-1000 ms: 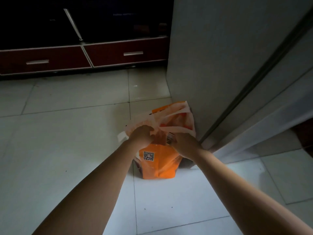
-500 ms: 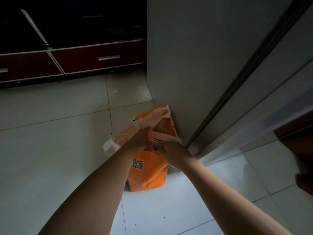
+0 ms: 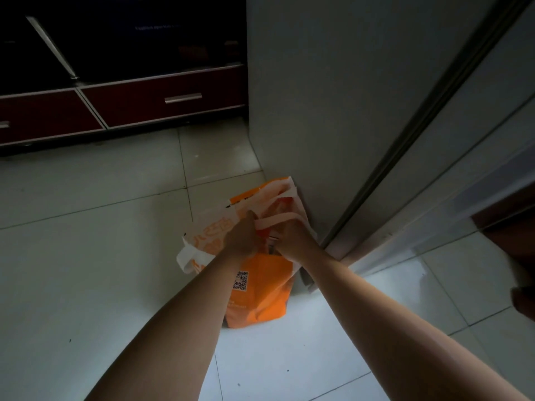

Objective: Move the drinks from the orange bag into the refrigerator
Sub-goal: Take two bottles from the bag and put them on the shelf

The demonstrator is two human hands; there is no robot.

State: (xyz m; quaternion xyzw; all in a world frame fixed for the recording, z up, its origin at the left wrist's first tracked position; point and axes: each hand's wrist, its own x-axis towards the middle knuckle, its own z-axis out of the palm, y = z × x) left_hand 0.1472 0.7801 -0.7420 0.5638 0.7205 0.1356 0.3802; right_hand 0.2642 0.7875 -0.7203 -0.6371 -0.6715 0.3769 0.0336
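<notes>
Orange bag [image 3: 260, 287] stood on floor tile [image 3: 86, 256], leaning against side of refrigerator [image 3: 333, 111]. Both hands at bag mouth. Left hand [image 3: 241, 241] closed on near rim, pulling it open. Right hand [image 3: 295, 241] reached inside, curled round something with label (likely drink, mostly hidden); grip firmness could not be told. Step judged: opening bag, fetching first drink. No drink out yet. Next move called for lifting drink clear of white handle strap [image 3: 278, 219], then opening refrigerator door.

A dim home room: tiled floor [image 3: 86, 256], red-drawered cabinet [image 3: 162, 102], grey refrigerator [image 3: 333, 111].
</notes>
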